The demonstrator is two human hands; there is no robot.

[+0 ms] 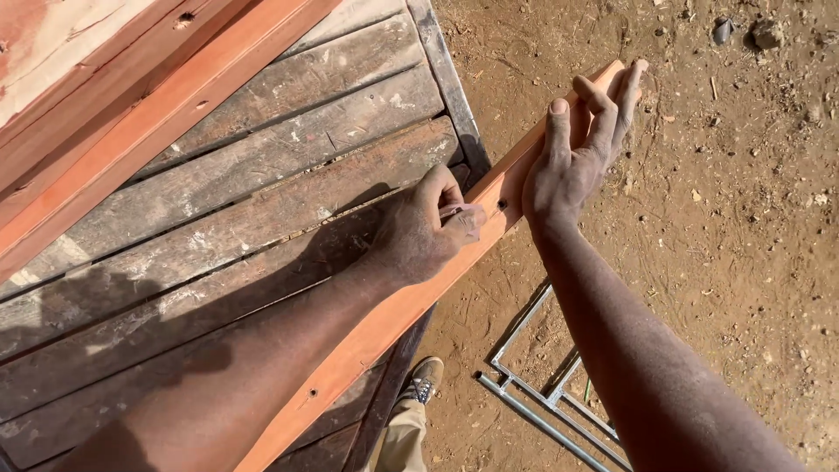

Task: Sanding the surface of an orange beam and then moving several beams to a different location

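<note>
**Hands on orange batten at bench edge**

Right hand (577, 149) is laid open and flat on the far end of the orange-painted wooden batten (384, 323) — fingers stretched along its top face, thumb raised beside them, nothing gripped. Left hand (428, 232) is closed in a pinch on a small pale item (454, 211), held against the batten's upper edge; whether that is a pencil stub or something else cannot be told at this size.

The batten is run diagonally, from bottom centre up to the right. Its lower part is lain along the right edge of the weathered plank bench top (227, 210); its upper end is projected past the bench corner, over the bare dirt ground (725, 227). Small dark holes are seen in its face — one just beside the left hand's fingers (502, 204), one lower down (312, 392).

More orange-painted timber (131, 96) is stacked across the top-left of the bench, well apart from both hands. A grey metal frame (542, 398) is lain on the dirt below the right forearm. A patterned shoe (423, 381) and a khaki trouser leg (400, 437) are visible at the bottom edge, beside the bench.
</note>
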